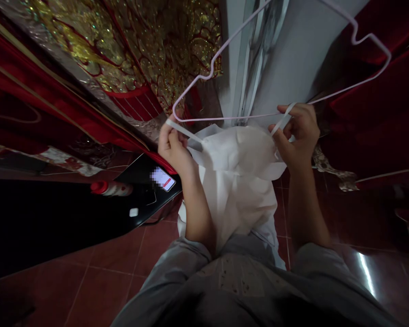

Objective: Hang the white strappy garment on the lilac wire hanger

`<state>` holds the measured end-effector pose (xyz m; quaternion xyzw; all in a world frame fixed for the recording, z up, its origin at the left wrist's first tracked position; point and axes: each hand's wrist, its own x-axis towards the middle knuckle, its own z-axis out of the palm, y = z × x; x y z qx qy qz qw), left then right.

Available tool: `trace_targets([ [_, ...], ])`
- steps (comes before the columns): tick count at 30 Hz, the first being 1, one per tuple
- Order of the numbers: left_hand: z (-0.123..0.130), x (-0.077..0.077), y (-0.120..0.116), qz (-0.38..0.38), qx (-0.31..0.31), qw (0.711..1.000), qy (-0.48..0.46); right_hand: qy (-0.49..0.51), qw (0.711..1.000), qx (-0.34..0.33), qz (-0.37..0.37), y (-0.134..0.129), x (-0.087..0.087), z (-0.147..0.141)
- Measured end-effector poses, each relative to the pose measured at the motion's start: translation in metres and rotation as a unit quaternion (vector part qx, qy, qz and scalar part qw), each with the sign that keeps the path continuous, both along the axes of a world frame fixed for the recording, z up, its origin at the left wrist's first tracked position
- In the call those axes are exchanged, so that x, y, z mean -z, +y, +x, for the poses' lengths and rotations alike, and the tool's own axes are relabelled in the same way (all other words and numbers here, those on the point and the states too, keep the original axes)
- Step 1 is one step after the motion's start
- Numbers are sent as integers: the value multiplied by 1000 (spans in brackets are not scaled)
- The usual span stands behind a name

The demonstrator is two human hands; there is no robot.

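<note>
A white garment [238,181] of thin cloth hangs in front of my body, with a narrow white strap at each upper side. My left hand [173,145] has curled fingers on the left strap [186,130], right at the lower left corner of a pale pink clothes hanger [221,119]. With thumb and fingers, my right hand [298,131] grips the right strap [283,120] and stretches it into a loop near the hanger's bottom bar. The hanger's hook is outside the picture. Some fingertips of both hands are hidden.
Red and gold sequined clothes [122,45] hang on the left, dark red cloth [378,113] on the right. On a black table [71,227] at the left lie a lit phone [165,179], a red-capped bottle [112,188] and a small white case [133,212]. Red tiles [105,268] cover the floor.
</note>
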<state>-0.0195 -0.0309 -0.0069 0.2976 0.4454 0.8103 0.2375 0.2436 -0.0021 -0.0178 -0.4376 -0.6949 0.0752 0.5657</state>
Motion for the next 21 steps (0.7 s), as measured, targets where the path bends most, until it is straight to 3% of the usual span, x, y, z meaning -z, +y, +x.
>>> trace_targets([
  [2,-13,-5,0,44,-56,997,36,2,1000,-1,9,-2,1,3],
  [3,-19,-9,1,60,-49,995,66,0,1000,-3,10,-2,1,3],
  [9,-27,-47,25,52,198,953,223,-17,999,24,20,-5,2,-7],
  [15,-22,-87,43,-63,225,959,158,23,999,14,42,-12,-2,-18],
  [18,-26,-90,44,-62,255,955,136,11,999,20,28,-8,3,-13],
  [21,-24,-75,44,-14,224,967,118,-3,999,22,23,-4,10,-8],
])
